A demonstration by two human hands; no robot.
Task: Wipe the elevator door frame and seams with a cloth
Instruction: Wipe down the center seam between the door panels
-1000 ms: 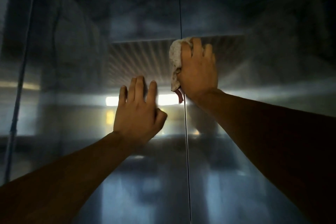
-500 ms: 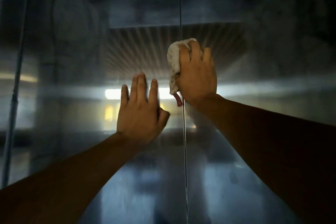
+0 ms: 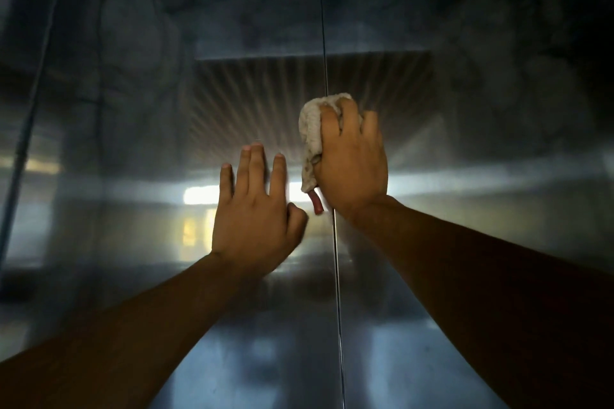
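Two shiny steel elevator door panels fill the view, split by a thin vertical centre seam [image 3: 337,276]. My right hand [image 3: 354,163] presses a crumpled off-white cloth [image 3: 311,138] against the seam at mid height; a small reddish tag hangs from the cloth's lower end. My left hand [image 3: 255,209] lies flat on the left door panel [image 3: 139,149], fingers spread, just left of the seam and slightly lower than the right hand. The seam is hidden behind the cloth and right hand.
A vertical frame edge [image 3: 26,129] runs down the far left side of the door. The right door panel [image 3: 481,126] reflects a ribbed ceiling grille and bright light strips. The scene is dim.
My right hand with the cloth has slid down the centre seam. The left hand has stayed flat on the left panel, and the view has tilted a little upward.
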